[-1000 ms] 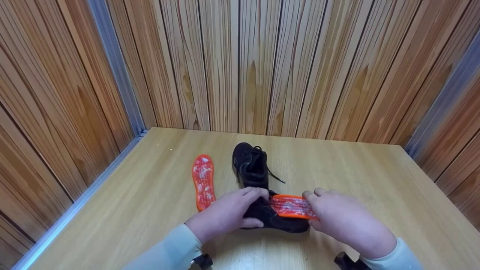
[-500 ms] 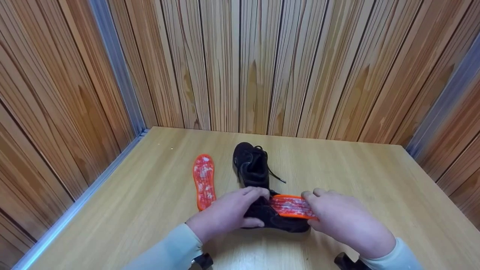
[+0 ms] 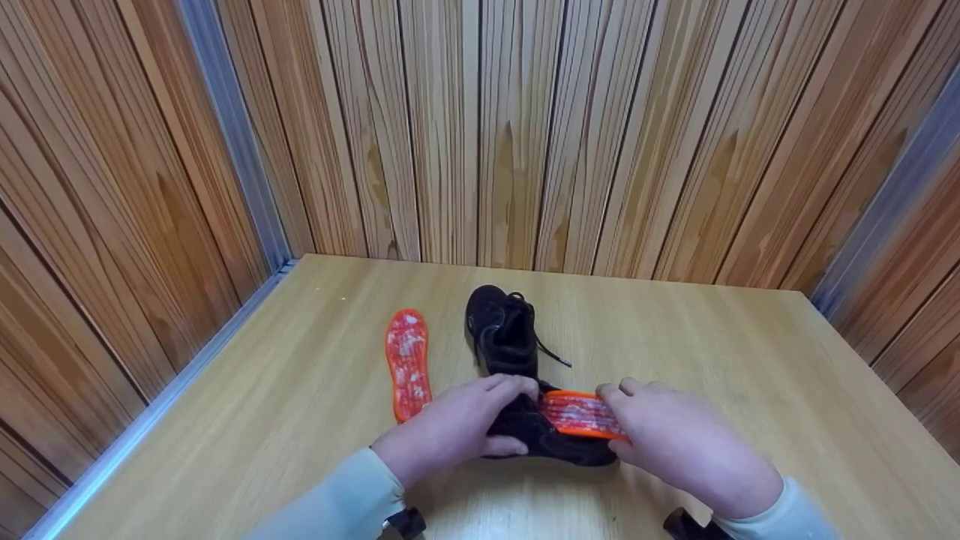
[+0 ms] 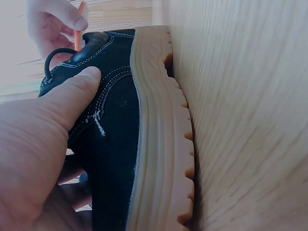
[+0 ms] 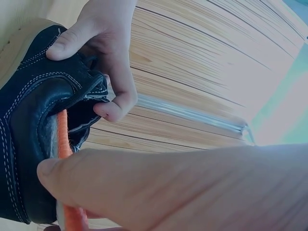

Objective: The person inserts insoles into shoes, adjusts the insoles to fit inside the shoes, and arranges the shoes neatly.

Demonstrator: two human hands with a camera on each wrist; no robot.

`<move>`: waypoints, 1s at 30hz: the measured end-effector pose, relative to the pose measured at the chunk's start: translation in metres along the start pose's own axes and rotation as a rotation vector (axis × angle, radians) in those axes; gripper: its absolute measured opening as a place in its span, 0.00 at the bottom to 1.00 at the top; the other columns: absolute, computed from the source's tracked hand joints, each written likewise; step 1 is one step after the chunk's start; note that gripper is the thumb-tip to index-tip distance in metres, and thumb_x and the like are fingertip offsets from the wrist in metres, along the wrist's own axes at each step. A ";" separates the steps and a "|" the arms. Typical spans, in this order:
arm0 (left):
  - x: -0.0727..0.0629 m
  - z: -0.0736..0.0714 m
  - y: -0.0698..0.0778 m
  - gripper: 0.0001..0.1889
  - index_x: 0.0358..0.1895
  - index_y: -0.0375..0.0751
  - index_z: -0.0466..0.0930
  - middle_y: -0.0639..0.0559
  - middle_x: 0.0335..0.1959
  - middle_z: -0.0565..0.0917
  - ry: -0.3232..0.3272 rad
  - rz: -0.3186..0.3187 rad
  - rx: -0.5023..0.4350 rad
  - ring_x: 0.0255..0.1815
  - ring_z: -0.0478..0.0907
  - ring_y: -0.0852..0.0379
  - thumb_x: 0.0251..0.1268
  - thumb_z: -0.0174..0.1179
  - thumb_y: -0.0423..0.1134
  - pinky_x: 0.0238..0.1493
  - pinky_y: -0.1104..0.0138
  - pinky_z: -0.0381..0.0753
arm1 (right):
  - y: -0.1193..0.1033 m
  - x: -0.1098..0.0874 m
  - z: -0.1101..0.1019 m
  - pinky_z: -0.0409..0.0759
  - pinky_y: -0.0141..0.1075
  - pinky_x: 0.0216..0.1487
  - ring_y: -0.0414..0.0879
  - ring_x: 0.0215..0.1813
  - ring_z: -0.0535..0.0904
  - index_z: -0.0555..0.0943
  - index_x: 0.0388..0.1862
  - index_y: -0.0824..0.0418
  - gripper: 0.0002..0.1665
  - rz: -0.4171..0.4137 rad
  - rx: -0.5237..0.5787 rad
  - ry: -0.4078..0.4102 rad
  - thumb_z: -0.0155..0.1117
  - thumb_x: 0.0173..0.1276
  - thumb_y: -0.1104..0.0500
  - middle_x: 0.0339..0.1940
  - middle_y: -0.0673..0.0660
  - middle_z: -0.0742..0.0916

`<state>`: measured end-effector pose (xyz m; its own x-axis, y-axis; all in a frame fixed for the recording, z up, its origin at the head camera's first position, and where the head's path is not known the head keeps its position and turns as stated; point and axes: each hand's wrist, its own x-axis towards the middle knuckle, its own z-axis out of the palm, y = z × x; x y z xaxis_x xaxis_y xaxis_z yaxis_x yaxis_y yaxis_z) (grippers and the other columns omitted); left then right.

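A black lace-up shoe lies sideways near the front of the table, its heel toward the right. My left hand grips it around the front, thumb on the near side. In the left wrist view the shoe's tan ridged sole stands on the tabletop. An orange-edged insole with a red and white marbled face runs into the shoe's opening. At its outer end my right hand pinches it. In the right wrist view the insole's orange edge enters the shoe's collar; its front part is hidden inside.
A second black shoe with a loose lace stands just behind the held one. To its left lies another red and white insole, flat on the wooden table. Wood-panelled walls enclose the back and sides.
My right hand has shifted slightly left toward the shoe, so a little less of the insole shows. The left hand and the shoes have stayed in place.
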<state>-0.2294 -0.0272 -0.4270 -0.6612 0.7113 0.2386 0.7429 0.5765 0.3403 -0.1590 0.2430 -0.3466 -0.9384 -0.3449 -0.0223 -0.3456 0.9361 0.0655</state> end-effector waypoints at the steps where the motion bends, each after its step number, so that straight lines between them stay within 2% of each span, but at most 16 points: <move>1: 0.000 0.000 0.000 0.32 0.73 0.61 0.72 0.59 0.73 0.81 0.002 0.001 0.000 0.70 0.84 0.55 0.70 0.73 0.58 0.72 0.54 0.84 | -0.001 0.000 0.000 0.89 0.53 0.39 0.52 0.42 0.86 0.82 0.67 0.61 0.37 0.001 0.002 -0.005 0.85 0.63 0.50 0.48 0.57 0.88; 8: -0.001 0.000 0.001 0.31 0.72 0.60 0.73 0.59 0.73 0.81 0.010 0.007 0.001 0.68 0.84 0.55 0.70 0.73 0.58 0.70 0.54 0.85 | -0.003 0.002 0.002 0.90 0.55 0.42 0.55 0.45 0.87 0.82 0.68 0.61 0.37 0.006 0.001 -0.005 0.85 0.64 0.49 0.52 0.59 0.89; 15: -0.001 0.000 0.001 0.31 0.72 0.61 0.72 0.59 0.73 0.82 0.008 0.006 0.005 0.68 0.85 0.55 0.70 0.73 0.59 0.70 0.54 0.86 | -0.004 0.002 0.006 0.89 0.55 0.38 0.55 0.43 0.87 0.82 0.67 0.61 0.37 -0.002 -0.008 0.021 0.85 0.64 0.48 0.49 0.58 0.88; 30: 0.000 0.001 0.001 0.31 0.72 0.59 0.73 0.59 0.73 0.81 0.019 0.023 -0.005 0.69 0.83 0.57 0.71 0.73 0.57 0.72 0.57 0.84 | -0.005 0.005 0.012 0.88 0.54 0.38 0.54 0.41 0.86 0.82 0.66 0.63 0.36 -0.027 0.023 0.057 0.85 0.64 0.48 0.46 0.59 0.87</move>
<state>-0.2281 -0.0261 -0.4273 -0.6455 0.7166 0.2641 0.7577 0.5577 0.3388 -0.1619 0.2378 -0.3585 -0.9275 -0.3725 0.0327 -0.3710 0.9276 0.0428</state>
